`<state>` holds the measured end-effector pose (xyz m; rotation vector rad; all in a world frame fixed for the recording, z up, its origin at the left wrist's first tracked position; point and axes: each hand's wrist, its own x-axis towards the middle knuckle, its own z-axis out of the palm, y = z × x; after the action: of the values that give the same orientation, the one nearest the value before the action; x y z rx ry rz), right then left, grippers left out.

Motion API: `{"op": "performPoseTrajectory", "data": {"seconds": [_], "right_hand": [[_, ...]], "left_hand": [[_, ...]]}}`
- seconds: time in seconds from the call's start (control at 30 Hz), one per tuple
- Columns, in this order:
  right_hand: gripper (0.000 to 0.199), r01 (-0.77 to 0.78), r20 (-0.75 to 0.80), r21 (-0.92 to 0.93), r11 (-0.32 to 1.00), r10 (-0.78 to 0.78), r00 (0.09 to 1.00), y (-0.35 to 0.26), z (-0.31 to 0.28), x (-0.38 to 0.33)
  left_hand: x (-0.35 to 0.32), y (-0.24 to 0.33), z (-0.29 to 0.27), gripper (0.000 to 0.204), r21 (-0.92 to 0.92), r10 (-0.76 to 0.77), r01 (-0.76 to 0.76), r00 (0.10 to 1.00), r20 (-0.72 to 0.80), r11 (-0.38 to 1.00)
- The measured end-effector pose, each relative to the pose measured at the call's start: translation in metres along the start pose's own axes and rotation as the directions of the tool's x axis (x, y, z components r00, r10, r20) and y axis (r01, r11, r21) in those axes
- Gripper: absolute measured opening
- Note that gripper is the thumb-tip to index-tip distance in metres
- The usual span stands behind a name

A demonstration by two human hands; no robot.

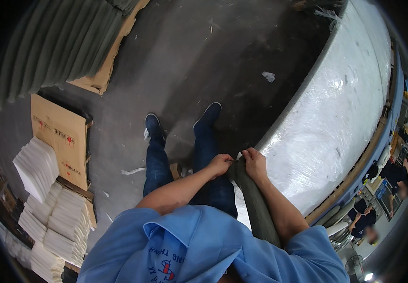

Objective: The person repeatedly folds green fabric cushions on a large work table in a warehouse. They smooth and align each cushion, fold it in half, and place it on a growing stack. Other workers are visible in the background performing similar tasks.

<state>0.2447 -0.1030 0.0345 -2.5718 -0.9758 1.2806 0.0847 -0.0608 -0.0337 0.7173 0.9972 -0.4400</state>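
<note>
A long dark grey-green padded piece (256, 207) lies along the inner side of my right forearm, its narrow end held out in front of me. My left hand (220, 164) is closed in a pinch at that end, from the left side. Close beside it, my right hand (255, 165) also pinches the tip of the piece. A small white bit (239, 155) shows between the two hands; I cannot tell whether it is a tag or part of the piece. The far end of the piece runs back under my right arm, out of sight.
A large bulk wrapped in clear film (326, 118) stands at my right. On the left are stacked dark padded pieces (48, 47), a cardboard sheet (57, 137) and piles of white foam pieces (67, 226). Plastic scraps (268, 76) litter the floor. People (395, 174) work at far right.
</note>
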Motion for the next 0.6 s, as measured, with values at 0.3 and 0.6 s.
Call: {"op": "performPoseTrajectory", "data": {"seconds": [0.3, 0.6], "right_hand": [[0.023, -0.135, 0.308, 0.202, 0.97, 0.068, 0.949, 0.0, -0.006, -0.006], [0.023, -0.252, 0.259, 0.215, 0.943, 0.194, 0.946, 0.005, 0.003, -0.004]], "left_hand": [[-0.003, -0.046, 0.002, 0.017, -0.35, 0.038, -0.028, 0.999, 0.021, 0.936], [-0.002, -0.039, 0.029, 0.015, -0.786, -0.163, 0.112, 0.986, 0.014, 0.609]]}}
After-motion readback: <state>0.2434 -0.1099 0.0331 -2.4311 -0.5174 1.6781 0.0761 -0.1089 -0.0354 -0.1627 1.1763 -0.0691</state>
